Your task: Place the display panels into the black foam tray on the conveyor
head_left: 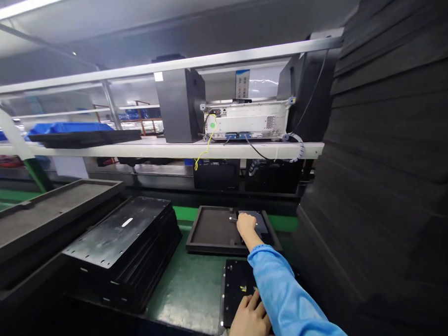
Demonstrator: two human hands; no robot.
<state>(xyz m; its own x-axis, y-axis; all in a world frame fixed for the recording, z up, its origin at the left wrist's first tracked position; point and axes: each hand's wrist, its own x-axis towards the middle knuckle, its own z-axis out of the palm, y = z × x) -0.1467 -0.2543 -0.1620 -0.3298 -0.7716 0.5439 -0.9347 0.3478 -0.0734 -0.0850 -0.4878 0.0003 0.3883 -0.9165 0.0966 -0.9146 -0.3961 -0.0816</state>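
My right hand (246,227), in a blue sleeve, reaches forward into a shallow black tray (212,230) on the green bench. Its fingers curl over a dark flat piece (259,225) at the tray's right side; a small silver item (232,218) lies just left of the fingertips. Whether the hand grips the piece is unclear. My left hand (249,321) lies flat, fingers spread, on a black metal panel (236,284) with small yellow marks at the near edge of the bench.
A stack of black metal panels (123,241) sits to the left, and larger dark trays (43,210) stand beyond it. A tall pile of black foam sheets (388,180) walls off the right. A shelf (171,149) above carries a white instrument (246,121) with cables.
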